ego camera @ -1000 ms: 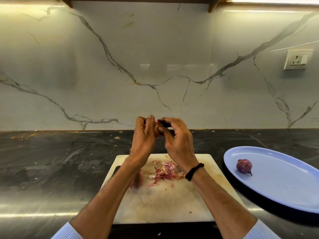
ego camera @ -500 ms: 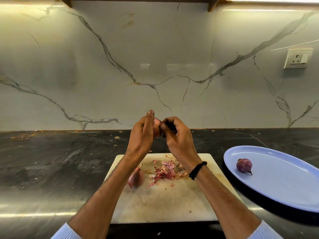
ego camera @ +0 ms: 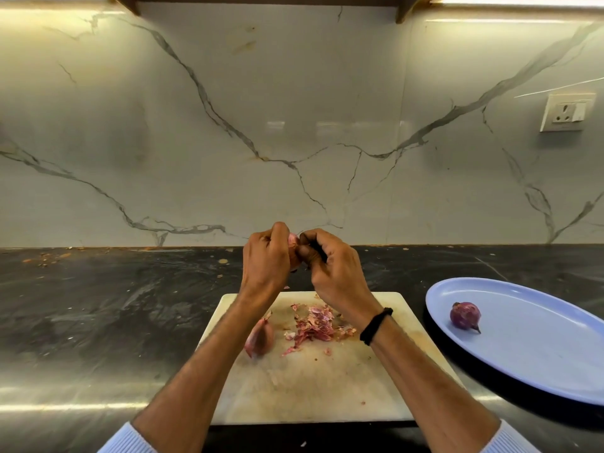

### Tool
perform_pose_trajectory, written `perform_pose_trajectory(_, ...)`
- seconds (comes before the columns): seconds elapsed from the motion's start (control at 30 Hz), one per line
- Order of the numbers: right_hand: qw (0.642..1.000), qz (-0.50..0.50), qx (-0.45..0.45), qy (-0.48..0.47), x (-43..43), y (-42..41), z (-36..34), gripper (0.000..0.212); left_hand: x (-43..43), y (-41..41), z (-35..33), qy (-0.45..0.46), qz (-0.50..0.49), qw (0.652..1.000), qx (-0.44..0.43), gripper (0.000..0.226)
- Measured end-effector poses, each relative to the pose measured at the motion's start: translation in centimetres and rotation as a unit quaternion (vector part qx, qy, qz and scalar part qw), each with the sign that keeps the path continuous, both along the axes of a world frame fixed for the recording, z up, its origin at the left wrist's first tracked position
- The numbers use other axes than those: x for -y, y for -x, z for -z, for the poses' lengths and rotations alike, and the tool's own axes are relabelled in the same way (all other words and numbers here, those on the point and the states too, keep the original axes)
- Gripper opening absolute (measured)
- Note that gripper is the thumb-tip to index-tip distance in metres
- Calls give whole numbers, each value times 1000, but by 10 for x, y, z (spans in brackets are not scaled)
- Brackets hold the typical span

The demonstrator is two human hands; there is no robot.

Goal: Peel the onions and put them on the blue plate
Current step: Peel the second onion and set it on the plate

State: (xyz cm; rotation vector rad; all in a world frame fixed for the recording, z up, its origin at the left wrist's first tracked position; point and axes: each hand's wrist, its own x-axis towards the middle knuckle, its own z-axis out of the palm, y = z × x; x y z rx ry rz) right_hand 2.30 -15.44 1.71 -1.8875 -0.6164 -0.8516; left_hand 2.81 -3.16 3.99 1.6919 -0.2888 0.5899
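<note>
A white marble wall (ego camera: 196, 125) with grey veins stands behind a black stone counter (ego camera: 98, 305). On the counter lie a white rectangular cutting board (ego camera: 310, 387) and, to its right, a blue oval plate (ego camera: 539, 338). Above the far edge of the board the left hand (ego camera: 264, 259) grips a small pink onion (ego camera: 293, 239) with curled fingers, and the right hand (ego camera: 333, 266), also curled, pinches it from the right side. A round purple onion (ego camera: 464, 315) lies on the plate. A pale pink onion (ego camera: 260, 336) lies on the board under the left wrist, beside a pile of pink peels (ego camera: 315, 325).
</note>
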Motion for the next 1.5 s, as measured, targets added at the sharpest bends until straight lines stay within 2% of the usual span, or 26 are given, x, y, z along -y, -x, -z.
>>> perform_pose_trajectory(0.13, 992, 71, 98, 29, -7, -5, 3, 17, 2, -2, 0, 52, 1, 996, -77, 41)
perform_pose_trajectory(0.3, 979, 117, 164, 19, -17, -2, 5, 19, 5, 1, -6, 110, 22, 982, -153, 31)
perform_pose_trajectory(0.4, 985, 104, 139, -15, -20, 0, 6, 14, 7, 4, -6, 148, 40, 972, -180, 30)
perform_pose_trajectory(0.47, 991, 75, 89, -71, -18, 4, 3, 10, 6, 5, -7, 180, 44, 963, -196, 30)
perform_pose_trajectory(0.57, 985, 27, 21, -168, -7, 8, -5, 8, 2, 3, -9, 196, 36, 963, -181, 30)
perform_pose_trajectory(0.63, 981, 38, 16, -190, -1, 7, -8, 9, 3, 3, -10, 182, 37, 969, -164, 30)
perform_pose_trajectory(0.73, 983, 73, 24, -167, 1, 5, -7, 17, 7, 6, -8, 170, 44, 974, -146, 30)
perform_pose_trajectory(0.9, 988, 90, 46, -112, 3, 6, -6, 25, 11, 7, -12, 201, 39, 970, -132, 30)
perform_pose_trajectory(1.2, 987, 91, 128, 30, -7, 3, 1, 39, 4, 2, -9, 215, 110, 965, -97, 51)
perform_pose_trajectory(1.5, 977, 130, 163, 47, -3, 1, 2, 29, 7, 1, -9, 208, 159, 959, -109, 51)
